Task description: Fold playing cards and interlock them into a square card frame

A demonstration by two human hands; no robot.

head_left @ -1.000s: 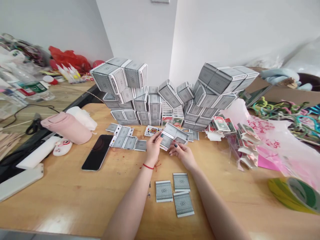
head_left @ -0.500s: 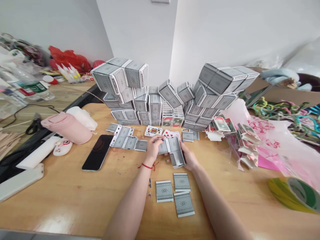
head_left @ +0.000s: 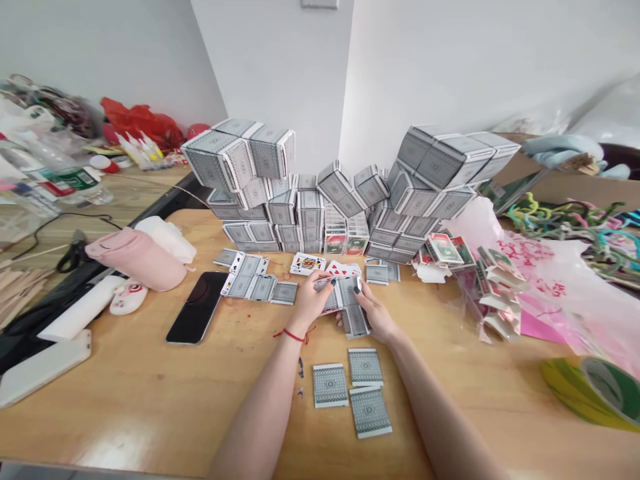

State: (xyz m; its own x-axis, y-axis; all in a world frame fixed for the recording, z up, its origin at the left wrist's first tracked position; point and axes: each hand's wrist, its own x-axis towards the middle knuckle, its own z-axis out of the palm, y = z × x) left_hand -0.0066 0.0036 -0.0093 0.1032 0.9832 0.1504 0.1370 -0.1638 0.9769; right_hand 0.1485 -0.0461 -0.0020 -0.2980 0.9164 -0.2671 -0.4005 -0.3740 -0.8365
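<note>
Grey-patterned card backs everywhere on this wooden table (head_left: 235, 413), and the main one is the joined card piece (head_left: 355, 320), held up between both hands around the middle of the table, right behind three loose folded cards (head_left: 331, 385). The left hand (head_left: 311, 300) has its thumb and fingers pinching the left part of the piece, dark-painted thumbnail on top. The right hand (head_left: 376, 313) grips the right side, thumb laid on the face and some fingertips peeking out underneath; can't tell how the rest of those fingers sit. There's a red string bracelet (head_left: 293, 335) on the left wrist.

Just beyond the hands lie a face-up picture card (head_left: 307, 263) and some red heart cards (head_left: 344, 269). More joined cards (head_left: 249, 275) sit off to the left, next to a black-screened phone (head_left: 196, 308). Behind all that stands a big stacked card-block structure (head_left: 310, 212). Tape roll (head_left: 565, 393)'s way over at the right edge, well apart.
</note>
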